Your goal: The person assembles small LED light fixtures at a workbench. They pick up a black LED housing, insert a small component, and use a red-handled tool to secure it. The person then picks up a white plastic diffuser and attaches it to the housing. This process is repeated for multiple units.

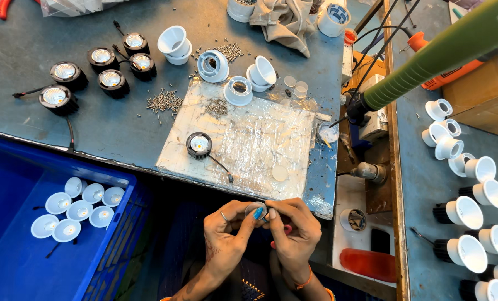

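Both hands meet just below the near edge of the desk, the left hand and right hand pinching a small round lens disc between them. The fingers of each hand are closed on its rim, thumbs pressed in from either side. The disc looks light, thin and stiff, likely smooth and easily smudged or dropped (the rim seems the safest place to grip).

On a sheet of clear film directly ahead lies one black lamp module with a trailing wire. Further left sit five more black modules, loose screws and white reflector cups. A blue crate at lower left holds finished white lamps. A green-handled tool hangs over the right side.
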